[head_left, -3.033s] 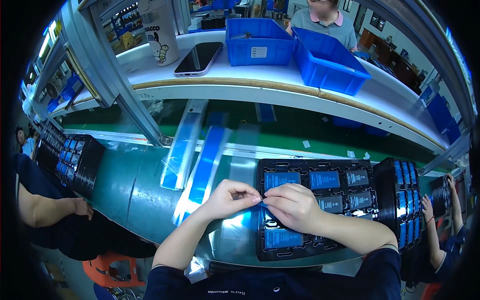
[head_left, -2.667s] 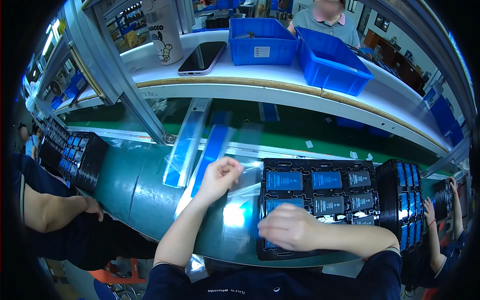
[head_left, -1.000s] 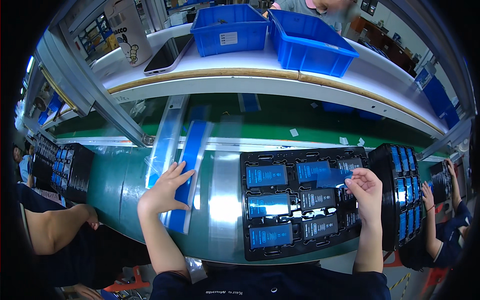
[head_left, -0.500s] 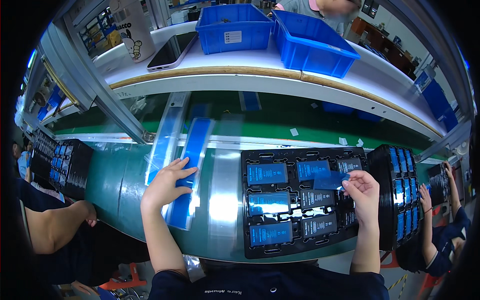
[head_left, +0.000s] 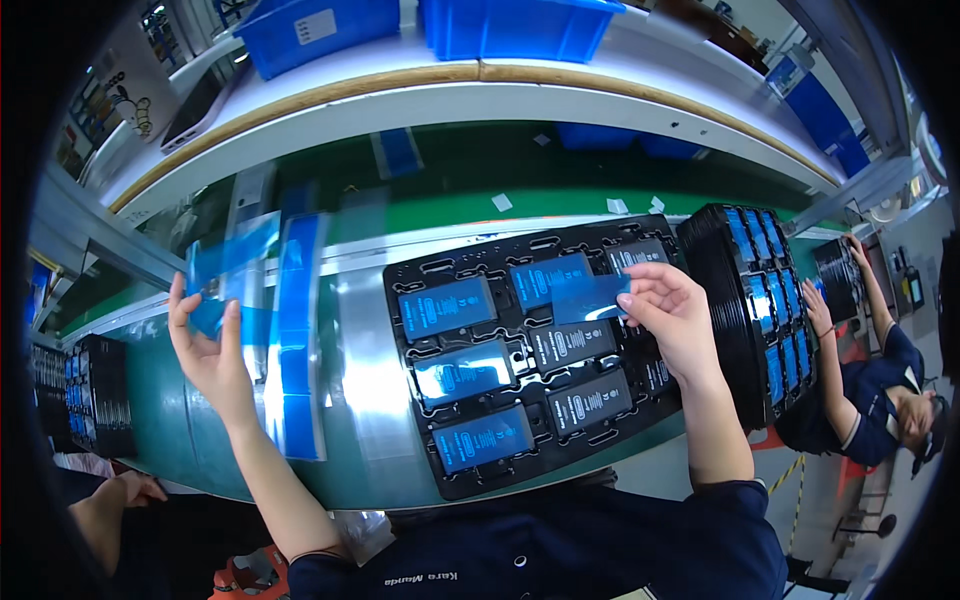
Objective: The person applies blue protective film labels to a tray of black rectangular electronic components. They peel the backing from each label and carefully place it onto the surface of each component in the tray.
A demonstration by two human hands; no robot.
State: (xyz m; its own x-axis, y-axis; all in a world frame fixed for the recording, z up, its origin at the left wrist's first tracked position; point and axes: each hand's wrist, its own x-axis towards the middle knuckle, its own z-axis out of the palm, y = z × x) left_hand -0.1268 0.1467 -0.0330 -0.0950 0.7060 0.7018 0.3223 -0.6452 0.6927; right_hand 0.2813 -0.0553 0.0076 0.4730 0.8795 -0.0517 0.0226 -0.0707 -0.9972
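1. Pinching blue film (head_left: 580,301) in our right hand (head_left: 668,318), we hold it above the black tray (head_left: 505,257).
2. Our left hand (head_left: 213,358), fingers parted, is at a curled blue sheet (head_left: 245,248) (gripped or not, we cannot tell).

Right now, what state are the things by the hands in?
Thin translucent blue film piece: pinched by the right hand.
Bent blue plastic film: beside the left hand, grip unclear.
Rectangular black plastic tray: flat, loaded.
Long blue plastic strip: lying flat.
Black plastic tray stack: loaded.
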